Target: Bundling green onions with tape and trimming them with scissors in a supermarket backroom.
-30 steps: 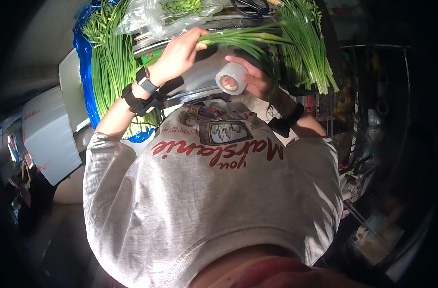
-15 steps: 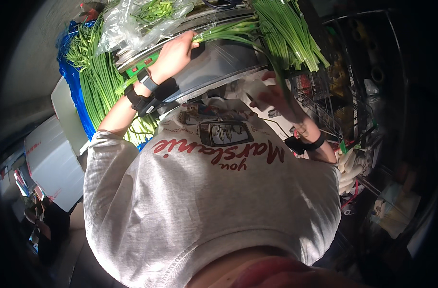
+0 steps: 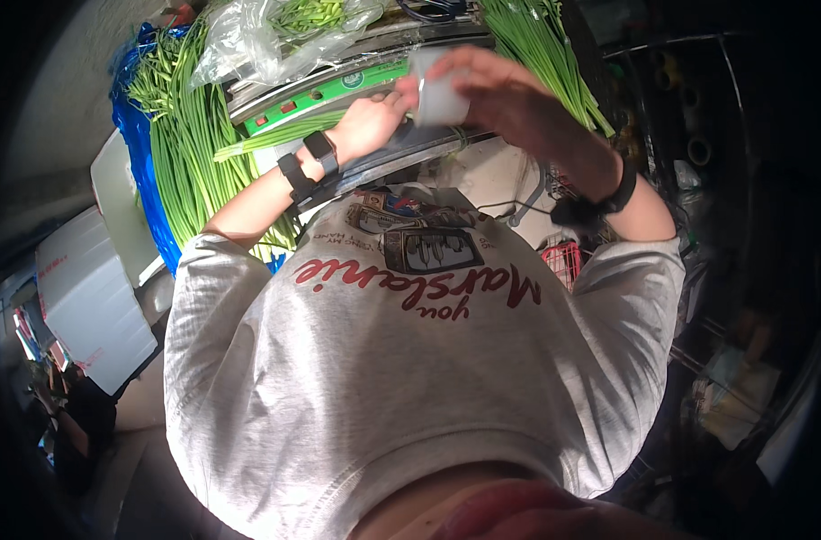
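My left hand (image 3: pixel 372 122) is closed around a small bunch of green vegetable stalks (image 3: pixel 293 132), whose ends stick out to the left over the metal machine. My right hand (image 3: pixel 511 97), partly blurred, grips a whitish, translucent roll of tape or film (image 3: pixel 439 88). That roll is right beside the left hand's fingers, over the machine's front part. Any strip between roll and bunch is too blurred to make out. Behind the hands runs the metal machine's green panel (image 3: pixel 374 76) with red switches.
A large pile of long green stalks (image 3: pixel 190 135) lies on blue plastic (image 3: pixel 145 180) at left. Another stack of stalks (image 3: pixel 554 67) is at far right. A clear plastic bag with green pieces (image 3: pixel 248 45) sits behind. White boxes (image 3: pixel 95 292) and a person (image 3: pixel 82 418) are at lower left.
My right hand has risen from the lower right and brought the roll up to my left hand. My left hand has shifted right and slightly nearer; the bunch now points left.
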Available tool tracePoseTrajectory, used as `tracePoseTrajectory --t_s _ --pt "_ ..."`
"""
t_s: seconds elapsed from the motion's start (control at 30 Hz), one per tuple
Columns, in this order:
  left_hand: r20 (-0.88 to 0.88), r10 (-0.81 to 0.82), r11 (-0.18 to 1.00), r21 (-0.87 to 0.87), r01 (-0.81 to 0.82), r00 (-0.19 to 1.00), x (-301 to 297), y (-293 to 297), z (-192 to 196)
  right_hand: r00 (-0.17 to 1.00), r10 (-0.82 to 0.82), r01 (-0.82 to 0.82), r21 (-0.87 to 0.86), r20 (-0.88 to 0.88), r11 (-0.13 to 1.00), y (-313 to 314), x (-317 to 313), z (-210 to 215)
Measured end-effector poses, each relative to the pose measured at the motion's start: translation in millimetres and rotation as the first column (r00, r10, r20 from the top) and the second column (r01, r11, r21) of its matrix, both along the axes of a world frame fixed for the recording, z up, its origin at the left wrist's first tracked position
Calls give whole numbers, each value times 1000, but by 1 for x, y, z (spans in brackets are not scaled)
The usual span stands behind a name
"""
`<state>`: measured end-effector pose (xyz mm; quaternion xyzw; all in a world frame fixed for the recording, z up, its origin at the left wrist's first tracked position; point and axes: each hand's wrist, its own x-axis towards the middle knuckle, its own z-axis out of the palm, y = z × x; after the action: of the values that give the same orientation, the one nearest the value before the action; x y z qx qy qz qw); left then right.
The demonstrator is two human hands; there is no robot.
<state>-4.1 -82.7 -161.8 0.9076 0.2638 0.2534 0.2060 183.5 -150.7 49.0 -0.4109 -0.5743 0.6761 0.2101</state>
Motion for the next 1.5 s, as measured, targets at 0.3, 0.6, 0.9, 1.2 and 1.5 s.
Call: tracePoseTrajectory --t_s 0.3,0.6,0.9,1.2,1.5 --pt "40 -60 998 29 59 997 -55 -25 83 949 160 -185 -69 -272 980 103 18 -110" --pt "181 221 971 -137 -198 958 -62 7 133 777 21 -255 -285 -629 924 39 -33 -120" --pt "99 388 922 -19 -388 917 -17 48 106 999 -18 23 160 -32 987 0 24 -93" --pt "35 55 990 128 -59 998 4 10 84 992 123 -121 231 5 965 46 25 -6" --pt "219 87 880 -474 28 972 -51 -42 92 883 76 -214 -254 -464 943 75 9 -145"
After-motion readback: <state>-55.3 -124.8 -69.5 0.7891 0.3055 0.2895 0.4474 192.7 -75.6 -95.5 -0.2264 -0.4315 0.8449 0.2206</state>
